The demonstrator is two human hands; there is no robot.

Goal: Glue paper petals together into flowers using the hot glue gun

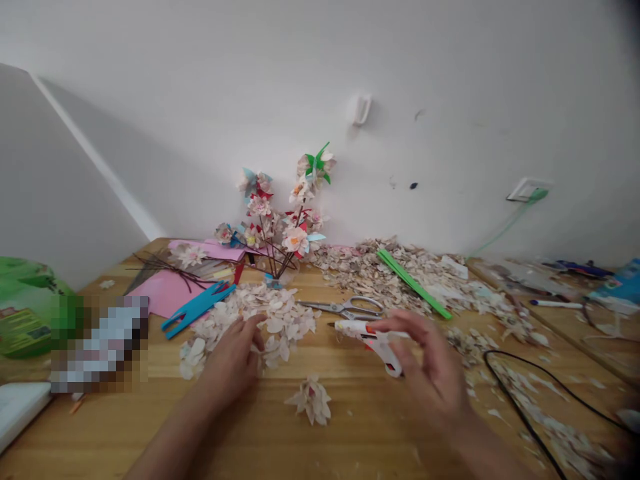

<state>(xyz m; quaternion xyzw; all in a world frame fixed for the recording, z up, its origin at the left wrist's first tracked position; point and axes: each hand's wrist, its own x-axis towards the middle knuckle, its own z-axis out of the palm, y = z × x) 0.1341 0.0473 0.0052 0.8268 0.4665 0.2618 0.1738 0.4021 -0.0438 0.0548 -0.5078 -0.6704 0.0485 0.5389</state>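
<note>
As the right hand (pixel 430 370) curves around the rear of the white glue gun (pixel 359 329), right of the middle of the wooden worktop (pixel 270 437), its grip is half open, and I cannot tell whether it has hold; the left hand (pixel 233 357) meets the petal heap (pixel 287 310), any hold hidden. Good handling here means keeping skin clear of the nozzle (pixel 331 325) and lifting thin petals by their rims. A loose flower (pixel 313 402) lies toward the near edge; along the back edge, below a white wall (pixel 200 113), a flower arrangement (pixel 295 240) stands beside spread scraps (pixel 350 268)
</note>
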